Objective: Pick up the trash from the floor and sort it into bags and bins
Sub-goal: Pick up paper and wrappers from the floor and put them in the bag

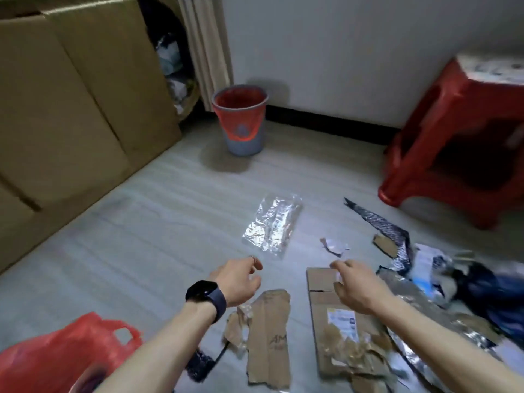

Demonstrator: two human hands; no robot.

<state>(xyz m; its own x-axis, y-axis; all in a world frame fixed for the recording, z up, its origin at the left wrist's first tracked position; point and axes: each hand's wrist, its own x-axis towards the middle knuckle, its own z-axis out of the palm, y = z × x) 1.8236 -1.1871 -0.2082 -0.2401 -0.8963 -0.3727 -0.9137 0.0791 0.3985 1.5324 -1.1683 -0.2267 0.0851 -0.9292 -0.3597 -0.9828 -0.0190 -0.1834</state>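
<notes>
The left hand (238,279), a dark watch (205,296) on its wrist, hovers over the floor (141,222) with fingers loosely curled round nothing. The right hand (353,289) hangs above a flat cardboard sheet (319,285), fingers bent down; blur hides whether it pinches anything. A torn cardboard piece (269,336) lies between the forearms, and a crinkled silvery wrapper (270,225) just beyond the hands. A red bag (65,355) sits at the floor's near left, and the red-lined bin (240,120) stands by the far wall.

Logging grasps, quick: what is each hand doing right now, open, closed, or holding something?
Left hand: open, fingers loosely curled, holding nothing.
Right hand: cannot tell; too blurred to see whether it pinches anything.
</notes>
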